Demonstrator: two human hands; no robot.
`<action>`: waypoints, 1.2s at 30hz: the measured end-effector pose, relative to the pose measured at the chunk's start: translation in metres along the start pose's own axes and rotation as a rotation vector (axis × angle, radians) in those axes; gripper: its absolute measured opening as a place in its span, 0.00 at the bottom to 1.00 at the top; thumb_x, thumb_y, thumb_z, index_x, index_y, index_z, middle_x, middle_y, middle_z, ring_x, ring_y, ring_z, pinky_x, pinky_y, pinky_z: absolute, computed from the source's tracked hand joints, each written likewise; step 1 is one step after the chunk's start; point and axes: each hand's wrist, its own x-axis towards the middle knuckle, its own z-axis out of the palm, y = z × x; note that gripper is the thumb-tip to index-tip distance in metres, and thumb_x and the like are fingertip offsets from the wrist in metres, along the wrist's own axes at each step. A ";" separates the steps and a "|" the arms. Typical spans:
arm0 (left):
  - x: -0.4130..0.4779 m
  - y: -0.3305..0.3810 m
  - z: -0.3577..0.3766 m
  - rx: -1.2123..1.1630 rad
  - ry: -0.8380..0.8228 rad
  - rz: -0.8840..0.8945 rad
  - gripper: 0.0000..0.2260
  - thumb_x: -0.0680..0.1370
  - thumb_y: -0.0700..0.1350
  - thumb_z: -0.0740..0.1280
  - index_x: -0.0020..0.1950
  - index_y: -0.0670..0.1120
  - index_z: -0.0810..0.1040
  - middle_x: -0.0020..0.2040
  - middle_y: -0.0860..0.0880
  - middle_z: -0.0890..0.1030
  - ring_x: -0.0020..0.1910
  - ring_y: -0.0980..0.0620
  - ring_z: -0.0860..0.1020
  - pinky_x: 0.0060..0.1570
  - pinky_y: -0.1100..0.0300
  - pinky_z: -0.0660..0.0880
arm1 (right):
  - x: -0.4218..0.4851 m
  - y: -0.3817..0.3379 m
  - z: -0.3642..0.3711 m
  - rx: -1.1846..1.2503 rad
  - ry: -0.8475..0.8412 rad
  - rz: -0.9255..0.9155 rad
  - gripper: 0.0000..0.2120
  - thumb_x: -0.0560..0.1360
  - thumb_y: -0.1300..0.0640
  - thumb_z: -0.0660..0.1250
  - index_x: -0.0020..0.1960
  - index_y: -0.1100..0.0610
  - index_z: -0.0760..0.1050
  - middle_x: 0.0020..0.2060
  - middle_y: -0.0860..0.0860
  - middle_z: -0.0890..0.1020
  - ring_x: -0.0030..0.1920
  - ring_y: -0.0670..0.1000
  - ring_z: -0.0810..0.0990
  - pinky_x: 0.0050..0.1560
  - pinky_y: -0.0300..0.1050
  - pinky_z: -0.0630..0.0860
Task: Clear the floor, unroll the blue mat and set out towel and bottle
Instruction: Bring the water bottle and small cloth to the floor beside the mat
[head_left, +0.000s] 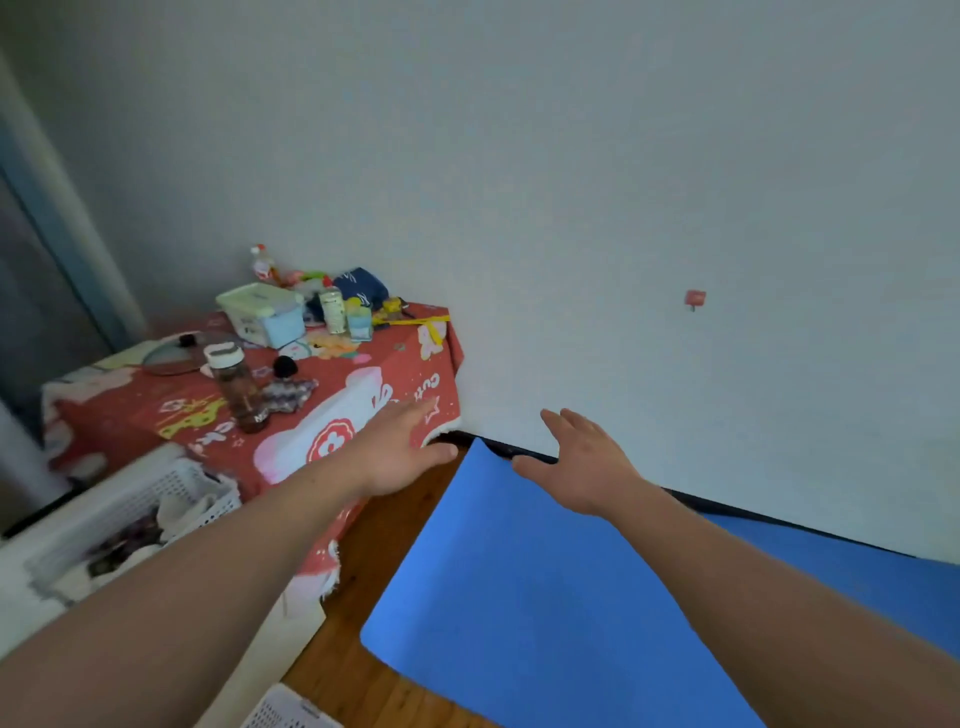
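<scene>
fingers (415, 415) of the left hand (400, 452) straight and a little apart, palm down, gripping nothing; fingers (566, 423) of the right hand (582, 467) likewise spread and empty. cannot tell whether the left fingertips touch the red tablecloth (311, 415) behind them or only hover.

nearer than the fingers, under both forearms: blue mat (545, 597), already unrolled and flat on the wooden floor (384, 540), far corner just beyond the right fingertips, against the dark skirting. looks thin, light and bendy, probably foam; likely to slide on the wood if dragged by one corner, so better smoothed with open palms or shifted by pinching both corners of the short edge at once.

left of the left fingers and lower: white basket (171, 499) with bundled cloths inside, perhaps the towel, too blurred to say.

further left of the left fingers, upright on the tablecloth: brown see-through bottle (236, 384) with a white cap, just beside a crumpled purplish rag (291, 392). seems rigid, smooth plastic, weight hard to judge; best wrapped round the middle of the body, not lifted by the cap. not yet set out by the mat.

beyond, up and left of the fingers: pot lid (171, 358), pale box (265, 312), small jars and packets.

farthest, above the right fingers: plain wall (623, 208) with a small red hook (695, 298).
</scene>
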 end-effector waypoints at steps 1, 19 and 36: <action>-0.002 -0.010 -0.009 0.004 0.001 -0.021 0.35 0.76 0.60 0.63 0.77 0.54 0.50 0.79 0.50 0.48 0.78 0.51 0.45 0.75 0.51 0.48 | 0.006 -0.013 0.000 -0.009 -0.004 -0.026 0.38 0.75 0.34 0.57 0.77 0.49 0.47 0.78 0.50 0.50 0.77 0.52 0.48 0.76 0.52 0.50; -0.006 -0.269 -0.183 -0.092 0.204 -0.218 0.39 0.72 0.64 0.65 0.77 0.52 0.52 0.78 0.49 0.52 0.77 0.48 0.53 0.74 0.51 0.53 | 0.177 -0.286 0.073 -0.046 0.050 -0.318 0.38 0.74 0.34 0.58 0.77 0.49 0.51 0.77 0.50 0.55 0.76 0.53 0.54 0.74 0.53 0.56; 0.122 -0.406 -0.227 -0.216 0.279 -0.403 0.41 0.73 0.56 0.69 0.77 0.51 0.47 0.79 0.49 0.50 0.77 0.48 0.53 0.73 0.53 0.53 | 0.390 -0.360 0.140 -0.053 -0.128 -0.395 0.39 0.75 0.36 0.60 0.77 0.52 0.49 0.77 0.53 0.54 0.76 0.55 0.53 0.74 0.54 0.55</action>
